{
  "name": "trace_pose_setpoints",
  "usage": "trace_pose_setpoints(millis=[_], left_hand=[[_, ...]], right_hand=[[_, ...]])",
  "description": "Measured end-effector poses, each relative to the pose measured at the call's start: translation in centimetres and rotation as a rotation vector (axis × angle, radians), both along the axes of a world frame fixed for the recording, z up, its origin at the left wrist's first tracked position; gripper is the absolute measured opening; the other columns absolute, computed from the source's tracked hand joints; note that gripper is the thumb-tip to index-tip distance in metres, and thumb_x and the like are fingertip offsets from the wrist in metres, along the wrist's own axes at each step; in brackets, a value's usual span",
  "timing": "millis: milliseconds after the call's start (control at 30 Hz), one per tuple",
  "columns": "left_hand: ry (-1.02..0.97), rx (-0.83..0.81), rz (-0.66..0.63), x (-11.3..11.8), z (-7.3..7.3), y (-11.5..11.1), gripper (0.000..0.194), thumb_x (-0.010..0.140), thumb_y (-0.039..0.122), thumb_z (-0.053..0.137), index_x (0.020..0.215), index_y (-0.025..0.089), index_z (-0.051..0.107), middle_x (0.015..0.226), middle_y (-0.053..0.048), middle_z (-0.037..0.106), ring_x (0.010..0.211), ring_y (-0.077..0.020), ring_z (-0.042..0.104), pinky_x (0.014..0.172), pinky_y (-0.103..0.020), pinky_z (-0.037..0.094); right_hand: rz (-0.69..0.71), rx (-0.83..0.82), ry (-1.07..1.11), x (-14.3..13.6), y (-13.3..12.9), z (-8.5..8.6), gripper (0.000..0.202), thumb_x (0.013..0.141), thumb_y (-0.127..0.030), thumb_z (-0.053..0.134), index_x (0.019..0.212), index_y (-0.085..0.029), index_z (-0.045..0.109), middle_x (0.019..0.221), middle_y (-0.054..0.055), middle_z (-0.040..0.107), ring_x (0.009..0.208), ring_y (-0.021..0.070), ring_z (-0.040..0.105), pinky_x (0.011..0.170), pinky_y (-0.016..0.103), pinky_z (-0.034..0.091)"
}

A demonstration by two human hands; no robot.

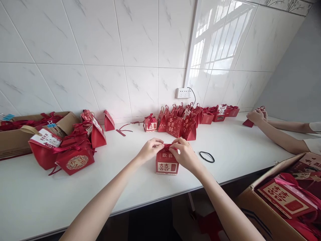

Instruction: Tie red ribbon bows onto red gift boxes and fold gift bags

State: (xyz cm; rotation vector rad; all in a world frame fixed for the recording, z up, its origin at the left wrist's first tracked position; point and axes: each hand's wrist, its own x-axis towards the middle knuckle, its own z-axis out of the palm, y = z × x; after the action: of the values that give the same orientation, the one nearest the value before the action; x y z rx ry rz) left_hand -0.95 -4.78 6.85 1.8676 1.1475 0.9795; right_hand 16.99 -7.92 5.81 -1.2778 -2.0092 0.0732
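A small red gift box (167, 164) with cream panels and Chinese characters stands upright on the white table, right in front of me. At its top sits a red ribbon (166, 146). My left hand (151, 149) pinches the ribbon from the left, fingertips pressed together. From the right, my right hand (184, 150) pinches the same ribbon, its fingers partly covering the box's upper right corner. Both hands nearly meet above the box. The ribbon between the fingertips is partly hidden.
Red gift boxes (77, 160) cluster at left beside a cardboard box (15, 140). More red boxes (175, 124) line the tiled wall. A black hair tie (207, 157) lies to the right. Another carton (247, 201) stands lower right. A co-worker's hands (257, 115) hold something red.
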Motion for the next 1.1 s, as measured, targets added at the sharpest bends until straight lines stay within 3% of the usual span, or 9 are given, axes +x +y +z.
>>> trace_pose_setpoints(millis=[133, 300, 667, 833, 933, 1100], left_hand=[[0.148, 0.199, 0.052, -0.5, 0.2, -0.3, 0.026, 0.079, 0.039, 0.052, 0.073, 0.023, 0.072, 0.108, -0.007, 0.062, 0.109, -0.0258, 0.053, 0.096, -0.040, 0.043], [0.273, 0.280, 0.077, -1.0, 0.1, -0.6, 0.024, 0.078, 0.035, 0.053, 0.063, 0.022, 0.066, 0.102, -0.006, 0.060, 0.108, -0.0260, 0.050, 0.100, -0.045, 0.039], [0.320, 0.110, 0.075, -1.4, -0.4, -0.5, 0.029, 0.077, 0.032, 0.041, 0.052, 0.020, 0.054, 0.106, -0.007, 0.058, 0.112, -0.0282, 0.046, 0.100, -0.047, 0.035], [0.314, 0.100, 0.084, -1.2, -0.3, -0.3, 0.030, 0.079, 0.043, 0.045, 0.063, 0.022, 0.060, 0.102, -0.006, 0.061, 0.111, -0.0289, 0.048, 0.101, -0.049, 0.034], [0.338, 0.183, 0.127, -1.0, -0.7, -0.3, 0.029, 0.079, 0.045, 0.049, 0.068, 0.022, 0.061, 0.099, -0.006, 0.060, 0.107, -0.0276, 0.049, 0.099, -0.049, 0.035], [0.352, 0.390, 0.237, -0.4, -1.1, -1.8, 0.018, 0.081, 0.033, 0.050, 0.069, 0.021, 0.056, 0.090, -0.006, 0.055, 0.095, -0.0239, 0.052, 0.088, -0.041, 0.044]], right_hand=[[0.016, -0.037, 0.104, 0.3, 0.0, -0.1, 0.018, 0.085, -0.019, 0.051, 0.077, -0.019, 0.067, 0.093, 0.008, 0.060, 0.088, 0.0212, 0.059, 0.083, 0.038, 0.046], [0.016, -0.101, 0.154, 0.9, -0.2, -0.2, 0.017, 0.082, -0.020, 0.049, 0.071, -0.018, 0.062, 0.091, 0.009, 0.057, 0.089, 0.0217, 0.058, 0.084, 0.038, 0.045], [-0.077, -0.297, 0.214, 1.9, 0.0, -0.2, 0.014, 0.077, -0.022, 0.046, 0.065, -0.020, 0.054, 0.099, 0.008, 0.054, 0.099, 0.0229, 0.054, 0.092, 0.040, 0.039], [-0.033, -0.308, 0.225, 1.9, -0.3, -0.4, 0.025, 0.080, -0.043, 0.054, 0.070, -0.020, 0.056, 0.104, 0.009, 0.054, 0.106, 0.0254, 0.052, 0.094, 0.043, 0.037], [-0.026, -0.266, 0.240, 1.8, -0.4, -0.8, 0.026, 0.081, -0.043, 0.056, 0.069, -0.020, 0.054, 0.104, 0.009, 0.054, 0.103, 0.0239, 0.054, 0.093, 0.042, 0.039], [0.015, -0.212, 0.264, 1.8, -0.8, -1.4, 0.019, 0.082, -0.036, 0.056, 0.072, -0.021, 0.053, 0.104, 0.007, 0.054, 0.099, 0.0210, 0.057, 0.089, 0.039, 0.044]])
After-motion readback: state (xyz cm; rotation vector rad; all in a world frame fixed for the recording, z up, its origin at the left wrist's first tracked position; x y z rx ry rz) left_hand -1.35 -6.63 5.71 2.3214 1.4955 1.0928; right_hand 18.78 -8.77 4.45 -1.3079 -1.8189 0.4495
